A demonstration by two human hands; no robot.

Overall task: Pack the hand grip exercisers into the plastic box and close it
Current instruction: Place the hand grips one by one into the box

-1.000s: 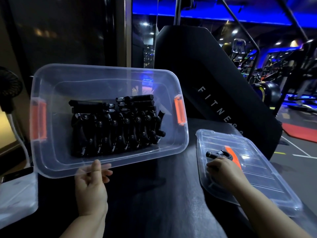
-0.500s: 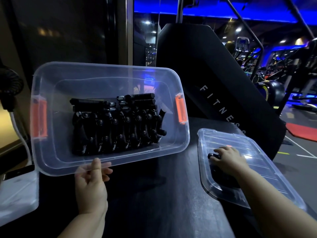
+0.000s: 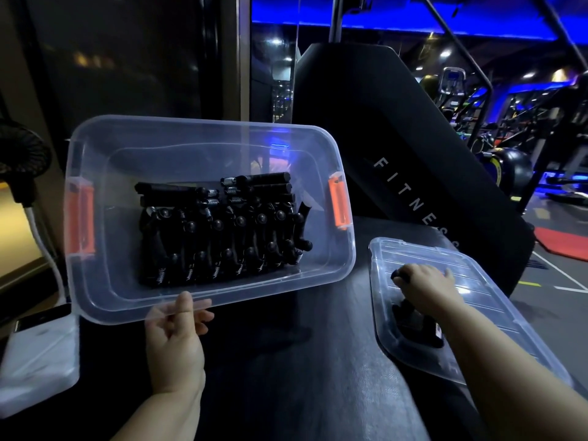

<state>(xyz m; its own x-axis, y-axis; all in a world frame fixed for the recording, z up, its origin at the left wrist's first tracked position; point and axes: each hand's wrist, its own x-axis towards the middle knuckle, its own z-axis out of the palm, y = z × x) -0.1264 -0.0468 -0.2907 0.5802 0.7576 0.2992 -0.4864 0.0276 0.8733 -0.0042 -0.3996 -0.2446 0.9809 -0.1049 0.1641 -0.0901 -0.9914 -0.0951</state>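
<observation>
Well, the clear plastic box (image 3: 203, 128) is tipped up so that its open mouth faces the person. The left hand (image 3: 178, 342) pinches its near rim, with the thumb lying over the edge and the other fingers curled underneath, showing through the plastic. Inside, a dense batch of black hand grip exercisers (image 3: 222, 230) sits packed toward the bottom of the box, most standing in a row with their springs showing and a few laid flat along the far side. An orange latch (image 3: 339, 202) hangs at each short end. The lid (image 3: 496, 316) is off the box, lying flat to the right and well apart from it on the dark padded bench (image 3: 286, 377). The right hand (image 3: 424, 281) rests on the lid with its fingers curled round a loose exerciser (image 3: 413, 329); one black handle end pokes out past the knuckles and the rest shows dark beneath the wrist. Behind the bench rises a black upright pad (image 3: 381, 122) with pale lettering. A fan (image 3: 19, 154) stands at the far left, and a whitish plastic item (image 3: 38, 358) lies at the bench's left edge.
</observation>
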